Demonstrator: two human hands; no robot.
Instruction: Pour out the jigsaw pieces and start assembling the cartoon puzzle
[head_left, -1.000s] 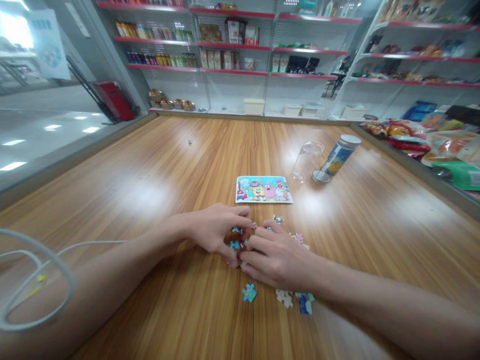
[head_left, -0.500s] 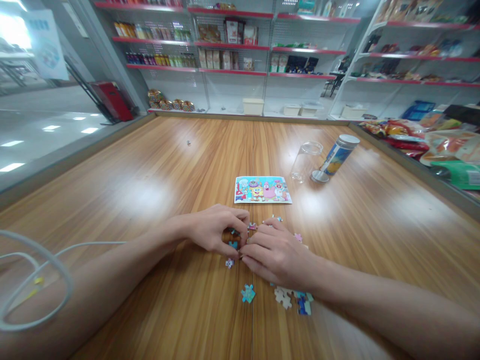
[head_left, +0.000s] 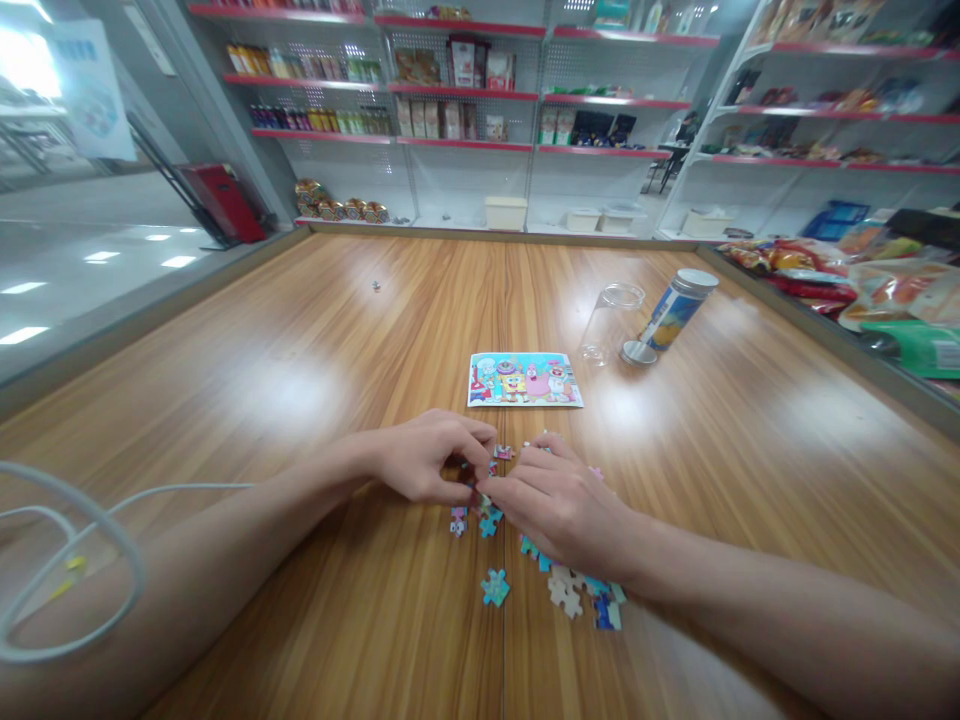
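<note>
Wood table [head_left: 300, 350]; one picture card [head_left: 525, 380]; left hand [head_left: 424, 458], right hand [head_left: 562, 505], fingers [head_left: 450, 492] tight on puzzle pieces [head_left: 487, 521].

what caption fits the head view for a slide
Left hand and right hand pinch jigsaw pieces on a wooden table, cartoon picture lying beyond.

The table [head_left: 300, 380] was warm orange-brown wood grain in long streaks, glossed with white glare. The puzzle pieces [head_left: 495, 587] on it ran mostly turquoise and sky blue, with some pink, one pale cream and one dark blue. The picture card [head_left: 525, 380] showed cartoon figures in yellow, pink and red on a light blue ground, bordered white. The jar [head_left: 613, 320] was clear, and the tube [head_left: 679, 305] was blue and yellow with a white cap. The shelves [head_left: 465, 92] were white, edged red. The cable [head_left: 112, 540] was white.
</note>
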